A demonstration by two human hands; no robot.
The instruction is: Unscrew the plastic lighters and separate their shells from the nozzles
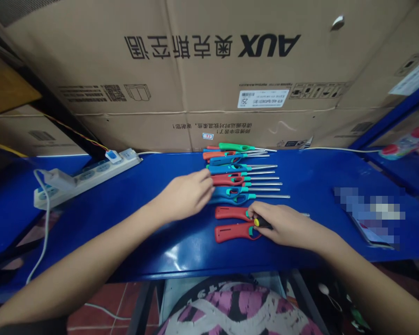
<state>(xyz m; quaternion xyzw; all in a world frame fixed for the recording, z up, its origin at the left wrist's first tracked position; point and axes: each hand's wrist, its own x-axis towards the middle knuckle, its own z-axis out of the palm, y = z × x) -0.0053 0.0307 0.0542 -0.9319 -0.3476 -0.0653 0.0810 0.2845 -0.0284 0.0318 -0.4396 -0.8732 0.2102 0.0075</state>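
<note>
The right hand (282,225) closes its fingers round a black handle (265,224) over two red lighters (230,232) on the blue table (181,256); the left hand (186,193) curls beside a row of lighters (228,179), though I cannot tell whether it grips one. A power strip (97,173) (plugs in it) lies left; a cardboard box (209,97) blocks the back. The row mixes red, blue and green, with thin metal tubes. The right hand hides most of the red pair's tubes; a flat thing (370,216) rightward is blurred.

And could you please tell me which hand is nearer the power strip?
Left. The left hand is right of the power strip; the right hand is farther right, by red lighters.
</note>
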